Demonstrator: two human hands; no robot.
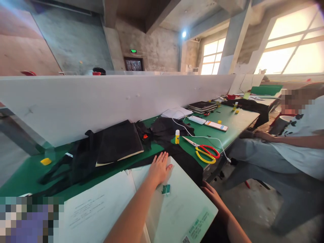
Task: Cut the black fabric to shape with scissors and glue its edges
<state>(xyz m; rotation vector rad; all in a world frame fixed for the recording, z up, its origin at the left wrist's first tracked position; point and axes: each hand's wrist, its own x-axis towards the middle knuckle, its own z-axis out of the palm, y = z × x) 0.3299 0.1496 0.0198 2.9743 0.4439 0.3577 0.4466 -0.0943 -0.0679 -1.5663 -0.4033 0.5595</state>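
An open book with a pale cover (pixel 187 192) lies spread at the front of the table, with printed text on its left page (pixel 88 206) and a small green patch on the right side. My left hand (pixel 160 167) presses flat on the upper part of the cover, its fingers stretched out. Black cloth (pixel 188 162) runs under the book and hangs over the table's right edge. At that edge my right hand (pixel 211 194) is closed on the cloth, its fingertips partly hidden. Beyond the book are a glue stick (pixel 177 137) and red-and-yellow-handled scissors (pixel 205 152).
A black-covered book (pixel 120 141) lies on black cloth at the left, near a yellow cap (pixel 46 161). A phone (pixel 216 126), a white cable and a stack of black books (pixel 202 106) are farther back. A white partition (pixel 113 98) borders the table. Someone sits at the right.
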